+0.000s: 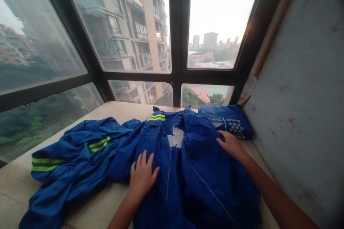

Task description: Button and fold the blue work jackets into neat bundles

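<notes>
A blue work jacket with thin pale piping and a yellow-green reflective strip lies spread before me, its front parted. White printing shows inside near the collar. Flat on the jacket's left part rests my left hand, fingers spread. My right hand is at the jacket's upper right, fingers slightly bent; whether it pinches the cloth is unclear. Just beyond it sits a folded blue garment with white lettering and dots. Left of the jacket lies another crumpled blue garment with yellow-green reflective bands.
Everything lies on a pale window ledge. Dark window frames rise behind and to the left, with buildings and trees outside. A wall with faint flowered paper bounds the right side. A wooden strip runs along the wall's edge.
</notes>
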Demonstrator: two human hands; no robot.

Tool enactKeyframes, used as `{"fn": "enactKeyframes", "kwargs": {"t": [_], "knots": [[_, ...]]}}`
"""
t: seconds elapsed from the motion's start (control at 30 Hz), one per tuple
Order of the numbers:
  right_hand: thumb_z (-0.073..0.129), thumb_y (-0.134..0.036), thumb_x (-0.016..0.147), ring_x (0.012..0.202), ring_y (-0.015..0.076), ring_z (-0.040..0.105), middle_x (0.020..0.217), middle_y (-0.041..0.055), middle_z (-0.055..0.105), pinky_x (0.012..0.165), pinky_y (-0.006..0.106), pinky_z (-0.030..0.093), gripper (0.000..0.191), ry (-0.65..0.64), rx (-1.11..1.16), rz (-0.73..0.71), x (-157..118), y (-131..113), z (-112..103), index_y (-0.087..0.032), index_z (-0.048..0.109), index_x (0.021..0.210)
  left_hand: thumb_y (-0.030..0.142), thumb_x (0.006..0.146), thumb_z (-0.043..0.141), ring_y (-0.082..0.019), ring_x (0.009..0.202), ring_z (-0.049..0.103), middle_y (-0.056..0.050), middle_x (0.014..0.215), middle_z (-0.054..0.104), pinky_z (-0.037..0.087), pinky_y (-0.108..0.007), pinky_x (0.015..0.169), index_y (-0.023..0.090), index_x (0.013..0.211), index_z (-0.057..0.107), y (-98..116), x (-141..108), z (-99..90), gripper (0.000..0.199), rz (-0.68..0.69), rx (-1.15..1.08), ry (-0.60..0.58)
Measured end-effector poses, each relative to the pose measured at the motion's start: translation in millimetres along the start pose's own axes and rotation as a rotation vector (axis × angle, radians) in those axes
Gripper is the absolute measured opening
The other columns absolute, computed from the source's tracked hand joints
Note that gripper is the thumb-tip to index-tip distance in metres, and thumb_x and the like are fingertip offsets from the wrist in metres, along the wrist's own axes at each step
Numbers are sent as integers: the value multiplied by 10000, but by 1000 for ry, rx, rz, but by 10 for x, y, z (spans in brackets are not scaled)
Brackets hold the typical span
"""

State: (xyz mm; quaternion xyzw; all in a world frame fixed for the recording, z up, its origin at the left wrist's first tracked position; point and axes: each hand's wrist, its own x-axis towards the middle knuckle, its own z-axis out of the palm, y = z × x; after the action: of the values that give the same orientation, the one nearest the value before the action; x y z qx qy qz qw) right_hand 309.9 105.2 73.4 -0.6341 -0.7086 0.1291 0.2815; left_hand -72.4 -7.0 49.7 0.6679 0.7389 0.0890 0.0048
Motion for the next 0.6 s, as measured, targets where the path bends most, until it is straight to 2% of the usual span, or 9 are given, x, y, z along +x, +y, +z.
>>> {"fn": "enactKeyframes", "kwargs": {"t": [0.07, 0.13, 0.17, 0.23, 0.33, 0.43, 0.5, 0.6], "knots": [[611, -326, 826, 1229, 319, 567, 1266, 168, 627, 1088, 484, 409, 418, 49, -24, 148, -498, 612, 160, -141, 618, 1200, 374, 885, 546, -408, 1411, 345, -198, 1564, 346, 360, -595, 1070, 184, 1421, 519, -166, -481, 379, 570, -46, 61, 51], [588, -454, 810, 1278, 354, 531, 1326, 195, 590, 1108, 504, 387, 568, 132, 13, 300, -986, 1048, 298, -123, 575, 1272, 412, 885, 508, -400, 1432, 311, -195, 1591, 290, 386, -545, 1067, 170, 1436, 506, -263, -849, 648, 602, -59, 71, 124], [589, -516, 796, 1265, 360, 546, 1330, 195, 591, 1094, 505, 407, 637, 141, 71, 380, -1192, 1170, 352, -131, 557, 1303, 419, 885, 494, -393, 1439, 299, -190, 1593, 287, 382, -534, 1074, 171, 1435, 510, -282, -971, 733, 604, -60, 78, 150], [614, -594, 757, 1246, 364, 568, 1331, 176, 605, 1071, 505, 437, 712, 117, 209, 502, -1478, 1224, 425, -172, 551, 1327, 410, 890, 470, -378, 1448, 287, -168, 1584, 319, 341, -551, 1100, 202, 1426, 525, -275, -1076, 815, 578, -50, 106, 162], [649, -597, 741, 1221, 342, 598, 1283, 128, 656, 1051, 468, 470, 628, 4, 435, 558, -1581, 1013, 454, -222, 619, 1244, 369, 909, 435, -356, 1446, 303, -129, 1565, 377, 279, -591, 1121, 266, 1424, 523, -248, -936, 790, 533, 7, 144, 88], [629, -556, 781, 1121, 315, 665, 1158, 107, 724, 998, 425, 515, 485, -133, 666, 539, -1478, 790, 420, -212, 678, 1120, 358, 927, 409, -347, 1441, 319, -122, 1564, 382, 252, -610, 1125, 268, 1438, 499, -338, -599, 690, 527, 71, 156, 18], [647, -514, 762, 1065, 312, 691, 1103, 102, 744, 973, 426, 531, 429, -131, 730, 554, -1423, 727, 384, -206, 692, 1058, 361, 938, 394, -347, 1441, 319, -121, 1564, 382, 249, -618, 1124, 261, 1447, 485, -483, -359, 616, 527, 101, 162, 6], [664, -465, 726, 1051, 301, 698, 1087, 101, 749, 950, 420, 546, 412, -66, 853, 636, -1447, 749, 331, -208, 682, 1048, 345, 945, 386, -328, 1435, 338, -122, 1555, 398, 346, -545, 1094, 249, 1444, 491, -733, -89, 513, 519, 167, 148, -15]]}}
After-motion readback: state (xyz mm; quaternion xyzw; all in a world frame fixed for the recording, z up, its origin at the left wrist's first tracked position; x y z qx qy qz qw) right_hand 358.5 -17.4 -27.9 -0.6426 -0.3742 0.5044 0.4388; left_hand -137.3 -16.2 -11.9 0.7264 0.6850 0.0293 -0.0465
